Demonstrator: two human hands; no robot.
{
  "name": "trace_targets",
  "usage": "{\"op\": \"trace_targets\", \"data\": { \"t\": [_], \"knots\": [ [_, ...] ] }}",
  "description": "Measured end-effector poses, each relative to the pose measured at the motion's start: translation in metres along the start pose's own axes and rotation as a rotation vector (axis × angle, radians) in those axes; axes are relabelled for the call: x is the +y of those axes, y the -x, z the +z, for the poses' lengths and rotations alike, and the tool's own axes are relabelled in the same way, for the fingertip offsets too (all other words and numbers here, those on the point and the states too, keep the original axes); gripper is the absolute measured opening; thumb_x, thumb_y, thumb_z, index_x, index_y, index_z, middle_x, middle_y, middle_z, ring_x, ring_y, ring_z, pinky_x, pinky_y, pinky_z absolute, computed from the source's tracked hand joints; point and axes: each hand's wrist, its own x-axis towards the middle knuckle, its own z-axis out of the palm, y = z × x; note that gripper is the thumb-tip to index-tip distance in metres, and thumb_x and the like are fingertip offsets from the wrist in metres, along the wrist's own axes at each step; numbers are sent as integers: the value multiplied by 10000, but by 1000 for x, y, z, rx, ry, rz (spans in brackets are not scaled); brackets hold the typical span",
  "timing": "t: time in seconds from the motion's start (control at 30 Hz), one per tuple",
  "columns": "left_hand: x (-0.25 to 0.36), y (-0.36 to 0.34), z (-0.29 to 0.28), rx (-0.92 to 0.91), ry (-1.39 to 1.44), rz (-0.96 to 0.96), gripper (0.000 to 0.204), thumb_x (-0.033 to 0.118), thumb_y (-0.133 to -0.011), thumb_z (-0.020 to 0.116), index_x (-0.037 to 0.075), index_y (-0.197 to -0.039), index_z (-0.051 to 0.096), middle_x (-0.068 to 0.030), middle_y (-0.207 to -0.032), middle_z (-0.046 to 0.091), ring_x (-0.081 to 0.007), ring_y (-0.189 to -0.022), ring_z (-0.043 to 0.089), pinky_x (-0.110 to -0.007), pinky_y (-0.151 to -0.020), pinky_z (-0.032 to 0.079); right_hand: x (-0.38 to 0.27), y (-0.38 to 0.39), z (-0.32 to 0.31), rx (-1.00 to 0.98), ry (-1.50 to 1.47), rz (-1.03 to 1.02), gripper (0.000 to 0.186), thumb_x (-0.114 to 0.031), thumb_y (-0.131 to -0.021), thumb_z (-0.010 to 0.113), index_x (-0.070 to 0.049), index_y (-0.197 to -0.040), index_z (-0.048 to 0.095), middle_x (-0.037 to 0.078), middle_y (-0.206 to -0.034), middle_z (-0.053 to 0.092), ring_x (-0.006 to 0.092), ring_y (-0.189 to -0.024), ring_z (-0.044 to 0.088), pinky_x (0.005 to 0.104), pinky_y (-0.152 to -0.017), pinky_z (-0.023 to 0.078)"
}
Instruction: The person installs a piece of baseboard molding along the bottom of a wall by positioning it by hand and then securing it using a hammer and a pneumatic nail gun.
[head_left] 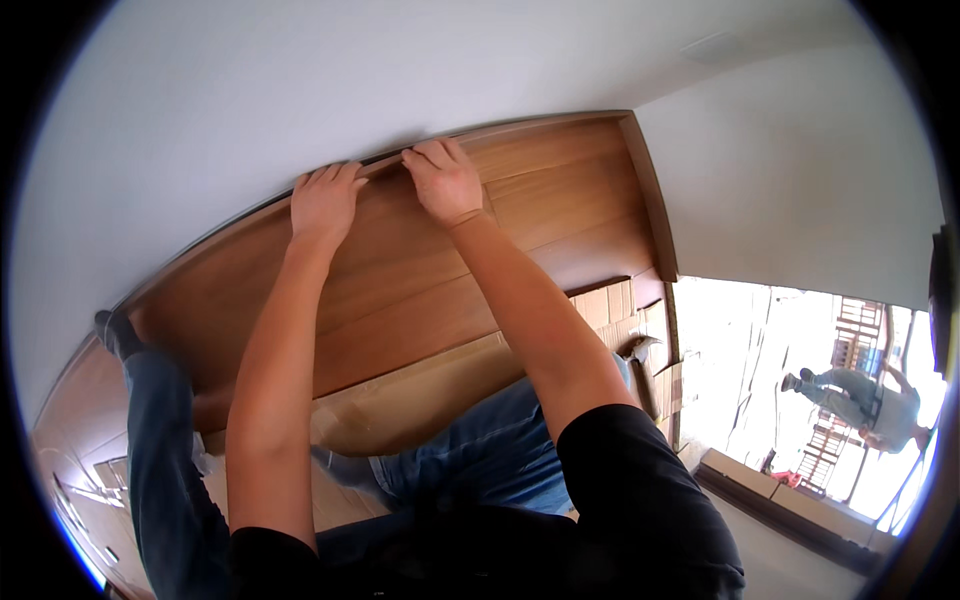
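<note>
Both hands are at a brown wooden skirting strip (233, 224) along the foot of the white wall. My left hand (323, 205) curls its fingers over the strip's top edge near the middle of the view. Just right of it, my right hand (441, 180) grips the same edge with bent fingers. Below them lie wood-look floor planks (400, 290). A hammer (640, 350) rests on cardboard (400, 405) to the right of my right forearm.
My socked left foot (117, 332) is against the wall at far left; my other leg lies bent on the cardboard. A white side wall (790, 170) meets the strip's right end. Through a bright opening at right, another person (850, 400) is near wooden ladder-like frames (858, 320).
</note>
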Motion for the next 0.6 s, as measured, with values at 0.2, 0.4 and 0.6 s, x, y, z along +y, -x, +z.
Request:
{"op": "trace_targets", "data": {
  "t": [0.2, 0.4, 0.6],
  "knots": [
    [-11, 4, -5, -1, 23, 12, 297, 293, -1036, 657, 141, -1285, 716, -50, -1189, 754, -259, -1164, 672, -452, -1013, 468, -8, -3, 2, -34, -2, 14, 219, -75, -853, 720, -121, -1054, 796, 21, -1052, 698, 269, -1047, 659, 389, -893, 583],
    [-19, 49, -22, 333, 76, -138, 302, 227, -998, 722, 121, -1281, 711, -75, -1208, 721, -286, -1156, 648, -466, -1003, 490, -3, 0, -3, -23, 18, -10, 180, -68, -876, 744, -119, -1042, 788, 17, -1058, 699, 269, -1021, 658, 386, -880, 583],
    [-14, 52, -20, 6, 1284, -938, 529, 408, -1052, 692, -61, -1285, 621, -153, -1173, 724, -213, -981, 717, -351, -791, 596, -9, 0, 2, -33, 20, -12, 179, -70, -892, 797, -121, -1064, 795, 28, -1051, 698, 289, -1016, 658, 409, -854, 583]
  ]
}}
